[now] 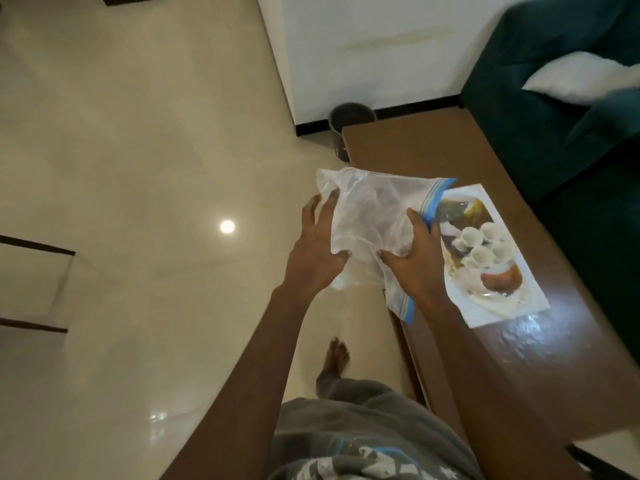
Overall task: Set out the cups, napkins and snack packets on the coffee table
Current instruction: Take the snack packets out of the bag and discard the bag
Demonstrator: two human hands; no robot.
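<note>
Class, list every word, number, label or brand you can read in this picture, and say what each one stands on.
No text in this picture can be read.
Grey shirt: white print, too blurred to tell whether it holds letters.
Clear zip bag with a blue strip: no lettering visible.

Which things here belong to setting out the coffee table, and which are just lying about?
Part of the job: plastic bag, held by the left hand and right hand; white cups; coffee table.

Just lying about: dark bin; green sofa; white cushion.
</note>
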